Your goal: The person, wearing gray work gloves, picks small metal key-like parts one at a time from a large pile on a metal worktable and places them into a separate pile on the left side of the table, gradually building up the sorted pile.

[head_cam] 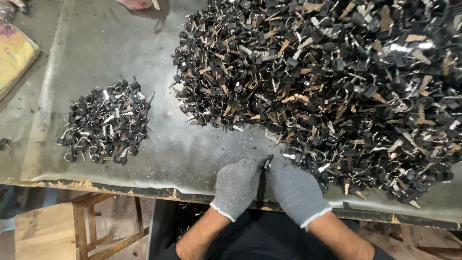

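Both my hands wear grey knit gloves and meet at the near edge of the table. My left hand (237, 187) and my right hand (294, 190) pinch one black-headed key on a metal ring (265, 162) between their fingertips. A huge heap of black keys with rings and brown tags (337, 82) covers the right half of the table, its near edge touching my right hand. A small separate pile of the same black keys (106, 123) lies to the left, well apart from both hands.
The grey metal table top (120, 53) has a rough, worn front edge (96, 185). A wooden stool (72, 226) stands below at the left. A yellow flat package (14, 55) lies at the far left, and something pink (137, 4) at the top edge.
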### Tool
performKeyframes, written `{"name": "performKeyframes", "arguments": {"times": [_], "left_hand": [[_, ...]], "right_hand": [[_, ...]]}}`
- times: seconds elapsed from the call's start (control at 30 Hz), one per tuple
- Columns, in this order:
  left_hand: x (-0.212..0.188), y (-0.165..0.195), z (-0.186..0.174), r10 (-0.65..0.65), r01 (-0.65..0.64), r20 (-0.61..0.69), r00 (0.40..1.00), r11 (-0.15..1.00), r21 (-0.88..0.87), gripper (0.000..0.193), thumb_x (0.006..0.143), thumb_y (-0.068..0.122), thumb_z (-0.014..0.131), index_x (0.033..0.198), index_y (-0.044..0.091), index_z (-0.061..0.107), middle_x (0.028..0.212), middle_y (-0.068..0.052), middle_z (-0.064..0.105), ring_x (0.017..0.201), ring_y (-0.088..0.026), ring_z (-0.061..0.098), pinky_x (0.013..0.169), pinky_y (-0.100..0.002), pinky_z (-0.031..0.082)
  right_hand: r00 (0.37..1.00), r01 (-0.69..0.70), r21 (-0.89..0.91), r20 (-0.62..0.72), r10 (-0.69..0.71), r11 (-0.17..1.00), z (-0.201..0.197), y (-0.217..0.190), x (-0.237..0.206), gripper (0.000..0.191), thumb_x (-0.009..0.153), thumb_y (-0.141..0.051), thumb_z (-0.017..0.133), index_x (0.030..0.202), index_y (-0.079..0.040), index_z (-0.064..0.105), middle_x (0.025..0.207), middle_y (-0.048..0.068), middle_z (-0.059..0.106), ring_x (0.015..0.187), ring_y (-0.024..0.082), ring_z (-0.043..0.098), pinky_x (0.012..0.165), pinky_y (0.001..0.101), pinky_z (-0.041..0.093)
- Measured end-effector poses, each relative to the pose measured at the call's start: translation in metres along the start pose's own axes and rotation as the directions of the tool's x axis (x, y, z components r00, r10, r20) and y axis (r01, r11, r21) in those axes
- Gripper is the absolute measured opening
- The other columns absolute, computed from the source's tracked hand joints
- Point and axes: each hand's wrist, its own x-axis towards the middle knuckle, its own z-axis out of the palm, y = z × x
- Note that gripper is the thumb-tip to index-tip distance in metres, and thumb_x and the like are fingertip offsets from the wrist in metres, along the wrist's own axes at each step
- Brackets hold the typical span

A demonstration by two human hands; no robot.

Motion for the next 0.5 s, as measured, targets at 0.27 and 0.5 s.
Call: {"name": "performKeyframes", "arguments": {"times": [0.27, 0.5], "left_hand": [[0.001, 0.001, -0.002, -0.034, 0.032, 0.058, 0.998, 0.999, 0.035, 0.009, 0.091, 0.017, 0.068, 0.089, 0.008, 0.065, 0.075, -0.013, 0.064, 0.066, -0.035, 0.066, 0.058, -0.048, 0.053], [-0.003, 0.004, -0.001, -0.039, 0.039, -0.015, 0.999, 0.999, -0.012, 0.014, 0.082, 0.013, 0.069, 0.093, 0.006, 0.064, 0.078, -0.015, 0.064, 0.067, -0.038, 0.067, 0.059, -0.05, 0.053]], "right_hand": [[0.998, 0.001, -0.02, -0.061, -0.002, 1.0, 0.002, 0.0, -0.001, 0.037, 0.098, -0.025, 0.059, 0.122, -0.001, 0.046, 0.079, 0.019, 0.07, 0.068, 0.038, 0.071, 0.055, 0.0498, 0.056], [0.998, 0.018, 0.141, -0.054, -0.011, 0.99, 0.006, 0.003, -0.011, 0.076, 0.091, -0.023, 0.062, 0.155, -0.004, 0.026, 0.096, 0.023, 0.071, 0.078, 0.041, 0.071, 0.06, 0.0514, 0.058]]}}
